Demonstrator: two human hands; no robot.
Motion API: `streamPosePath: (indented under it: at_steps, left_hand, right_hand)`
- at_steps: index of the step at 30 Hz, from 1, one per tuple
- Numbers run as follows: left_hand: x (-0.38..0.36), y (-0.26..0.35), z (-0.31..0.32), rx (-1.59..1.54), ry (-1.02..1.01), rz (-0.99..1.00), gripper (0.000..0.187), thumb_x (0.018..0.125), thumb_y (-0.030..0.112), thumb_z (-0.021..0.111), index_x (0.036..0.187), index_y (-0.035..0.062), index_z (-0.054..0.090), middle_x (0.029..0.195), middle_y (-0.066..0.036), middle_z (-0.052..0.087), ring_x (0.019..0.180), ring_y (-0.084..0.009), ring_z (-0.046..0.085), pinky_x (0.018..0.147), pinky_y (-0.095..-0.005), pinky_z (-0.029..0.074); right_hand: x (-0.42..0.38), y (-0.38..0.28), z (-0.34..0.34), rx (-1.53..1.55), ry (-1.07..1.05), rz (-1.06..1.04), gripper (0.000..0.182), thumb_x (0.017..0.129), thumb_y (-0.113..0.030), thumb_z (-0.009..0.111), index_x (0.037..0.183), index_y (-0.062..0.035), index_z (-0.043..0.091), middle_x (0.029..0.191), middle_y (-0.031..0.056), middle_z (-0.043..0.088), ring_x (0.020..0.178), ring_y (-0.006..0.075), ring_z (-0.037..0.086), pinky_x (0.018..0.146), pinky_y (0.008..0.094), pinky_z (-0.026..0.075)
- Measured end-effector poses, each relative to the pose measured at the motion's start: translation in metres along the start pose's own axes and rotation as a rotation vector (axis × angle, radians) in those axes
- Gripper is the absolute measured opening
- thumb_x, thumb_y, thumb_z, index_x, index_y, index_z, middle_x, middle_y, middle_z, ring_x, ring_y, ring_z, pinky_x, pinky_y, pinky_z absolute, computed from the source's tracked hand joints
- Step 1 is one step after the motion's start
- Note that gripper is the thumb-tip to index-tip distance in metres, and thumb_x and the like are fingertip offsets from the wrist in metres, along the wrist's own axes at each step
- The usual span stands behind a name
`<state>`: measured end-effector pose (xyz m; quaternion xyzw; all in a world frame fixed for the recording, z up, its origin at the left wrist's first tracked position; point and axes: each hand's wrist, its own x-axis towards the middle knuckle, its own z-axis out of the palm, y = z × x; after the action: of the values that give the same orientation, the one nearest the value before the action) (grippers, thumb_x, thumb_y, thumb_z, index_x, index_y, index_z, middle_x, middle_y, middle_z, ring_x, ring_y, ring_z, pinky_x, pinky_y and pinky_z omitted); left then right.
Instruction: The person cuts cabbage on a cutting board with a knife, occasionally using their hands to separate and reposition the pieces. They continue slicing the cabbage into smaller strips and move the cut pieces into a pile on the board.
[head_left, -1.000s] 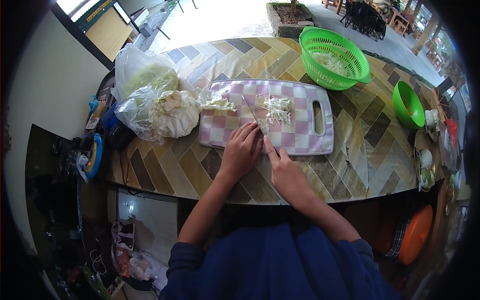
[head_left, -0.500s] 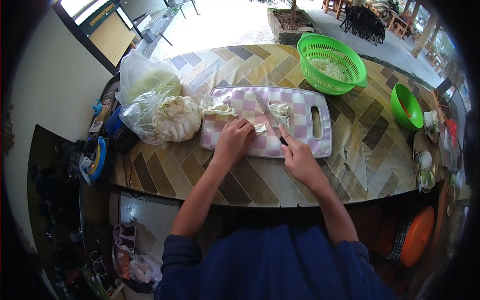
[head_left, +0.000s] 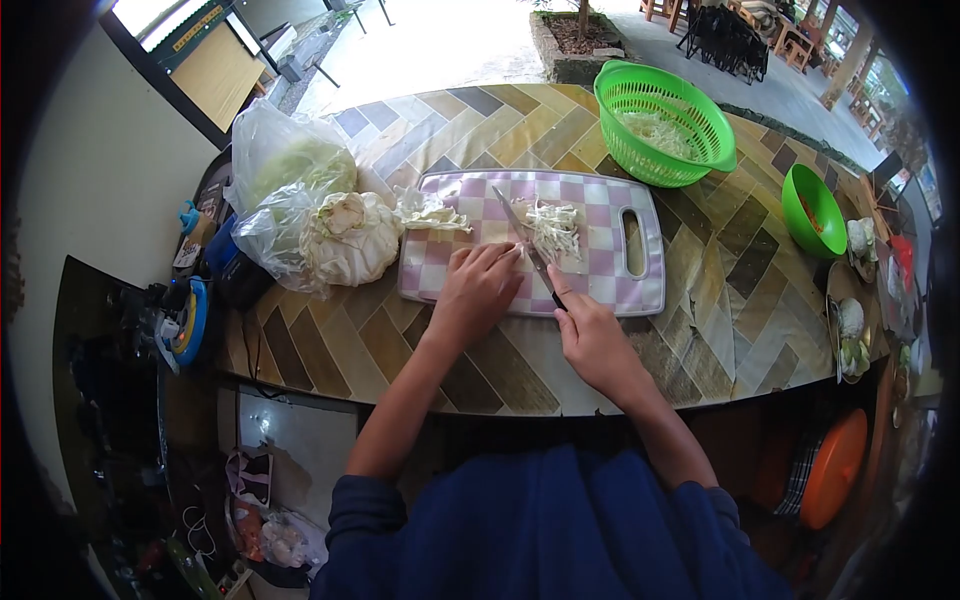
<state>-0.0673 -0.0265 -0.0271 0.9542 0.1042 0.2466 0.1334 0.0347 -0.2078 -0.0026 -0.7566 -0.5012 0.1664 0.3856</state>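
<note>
A checkered pink and white cutting board (head_left: 600, 285) lies on the table in front of me. My right hand (head_left: 592, 335) is closed round the black handle of a knife (head_left: 514, 216), its blade slanting up and left over the board. My left hand (head_left: 478, 288) presses with its fingers together on a small piece of cabbage left of the blade, mostly hidden. Shredded cabbage (head_left: 552, 230) is piled right of the blade. A loose cabbage leaf (head_left: 430, 210) rests at the board's left edge, beside a cabbage head (head_left: 350, 240).
A clear plastic bag (head_left: 290, 170) with cabbage stands behind the head. At the back right is a green colander (head_left: 665, 170) holding shreds. Further right are a green bowl (head_left: 812, 225) and vegetables on plates. The table's front edge curves close to my arms.
The knife has moved slightly left, and my left hand has shifted right towards the blade. The piece under my left fingers shows less, and the shredded pile is larger.
</note>
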Motion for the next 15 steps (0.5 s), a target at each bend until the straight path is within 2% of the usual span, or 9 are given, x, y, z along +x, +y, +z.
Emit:
streamPosePath:
  at_steps: [7, 12, 15]
  left_hand:
    - [-0.005, 0.004, 0.008, 0.006, 0.034, -0.012, 0.032, 0.090, 0.020, 0.062, 0.118, 0.0035, 0.062, 0.120, -0.009, 0.063, 0.116, -0.0247, 0.057, 0.100, -0.0399, 0.040]
    - [-0.006, 0.002, 0.009, -0.087, 0.021, -0.050, 0.031, 0.090, 0.016, 0.061, 0.118, 0.0029, 0.062, 0.123, -0.012, 0.063, 0.119, -0.0290, 0.056, 0.101, -0.0419, 0.041]
    - [-0.008, 0.001, 0.011, -0.104, 0.029, -0.056, 0.031, 0.090, 0.015, 0.060, 0.119, 0.0027, 0.062, 0.125, -0.012, 0.062, 0.120, -0.0291, 0.056, 0.102, -0.0424, 0.041]
  right_hand:
    - [-0.005, -0.014, 0.011, -0.240, -0.110, 0.094, 0.063, 0.091, -0.003, 0.048, 0.152, -0.0080, 0.030, 0.100, 0.0249, 0.058, 0.082, 0.0421, 0.065, 0.074, 0.0496, 0.053]
    - [0.011, -0.015, 0.025, -0.345, -0.121, 0.104, 0.071, 0.086, 0.000, 0.051, 0.152, -0.0059, 0.026, 0.102, 0.0255, 0.058, 0.081, 0.0413, 0.067, 0.071, 0.0482, 0.056]
    - [0.024, -0.014, 0.027, -0.375, -0.101, 0.122, 0.066, 0.088, 0.000, 0.049, 0.151, -0.0022, 0.028, 0.102, 0.0277, 0.059, 0.084, 0.0432, 0.066, 0.074, 0.0490, 0.054]
